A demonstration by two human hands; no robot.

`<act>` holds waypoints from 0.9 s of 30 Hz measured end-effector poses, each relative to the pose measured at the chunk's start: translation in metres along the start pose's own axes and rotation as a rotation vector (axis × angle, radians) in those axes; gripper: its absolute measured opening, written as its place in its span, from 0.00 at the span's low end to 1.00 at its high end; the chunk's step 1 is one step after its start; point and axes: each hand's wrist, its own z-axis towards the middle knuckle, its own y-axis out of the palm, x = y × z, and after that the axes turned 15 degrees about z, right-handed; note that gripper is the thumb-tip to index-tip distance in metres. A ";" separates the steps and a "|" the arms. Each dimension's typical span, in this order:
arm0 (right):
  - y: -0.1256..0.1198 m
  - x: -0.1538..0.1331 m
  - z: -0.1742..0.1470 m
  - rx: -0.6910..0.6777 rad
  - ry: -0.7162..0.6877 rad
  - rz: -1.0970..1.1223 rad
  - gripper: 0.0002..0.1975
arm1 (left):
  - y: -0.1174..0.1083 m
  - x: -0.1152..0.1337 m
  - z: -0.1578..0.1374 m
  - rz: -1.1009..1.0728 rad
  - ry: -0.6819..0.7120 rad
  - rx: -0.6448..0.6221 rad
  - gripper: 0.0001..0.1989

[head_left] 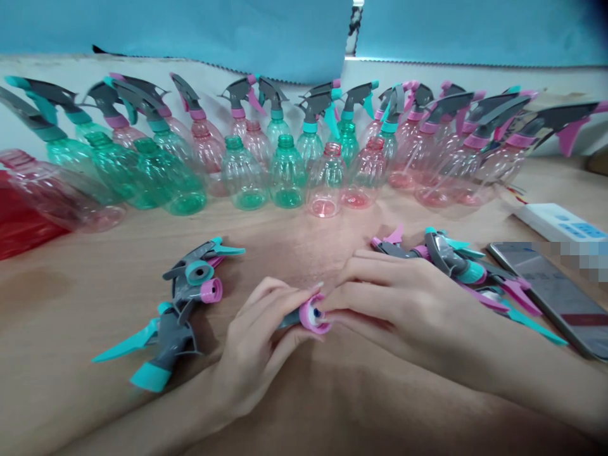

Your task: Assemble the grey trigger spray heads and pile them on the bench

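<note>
My left hand is closed around a trigger spray head, whose pink collar faces right, its white inside and dark centre showing. Most of its grey body is hidden by my fingers. At the collar's opening are the bent fingertips of my right hand; whatever they pinch is hidden. Loose grey spray heads with turquoise and pink parts lie to the left of my left hand. Another pile of spray heads lies beyond my right wrist.
Open green bottles and pink bottles stand across the back, in front of bottles with spray heads fitted. A phone and a white power strip lie at right. Red plastic sits far left.
</note>
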 end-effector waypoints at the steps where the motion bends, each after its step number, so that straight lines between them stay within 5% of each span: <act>1: 0.001 0.000 0.000 0.011 -0.010 -0.002 0.10 | 0.000 0.000 0.000 -0.001 -0.001 0.003 0.14; 10: 0.010 -0.004 0.000 0.085 0.014 0.016 0.09 | 0.000 0.000 0.000 -0.014 0.005 0.015 0.14; 18: -0.002 0.000 -0.005 -0.054 0.064 -0.003 0.08 | 0.000 0.000 0.001 -0.015 0.031 -0.015 0.14; 27: -0.003 -0.001 -0.002 -0.035 0.059 -0.023 0.08 | -0.001 0.000 0.002 -0.032 0.049 -0.007 0.12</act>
